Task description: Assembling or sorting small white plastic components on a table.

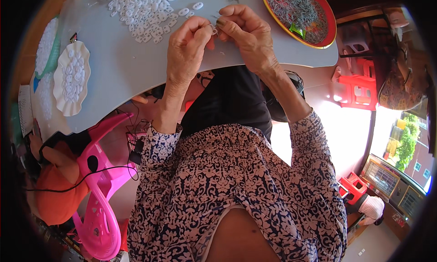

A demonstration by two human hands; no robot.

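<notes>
Your floral-print shirt; both hands above the table's near edge.
Left hand pinches white plastic piece; right hand just beside, grip unclear; red tray, near-right corner.

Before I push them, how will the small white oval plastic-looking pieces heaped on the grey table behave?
The white pieces look small and crisp-edged, so probably light and stiff. Most seem flat, so they should slide rather than roll. They overlap loosely, so one push may shift several.
</notes>
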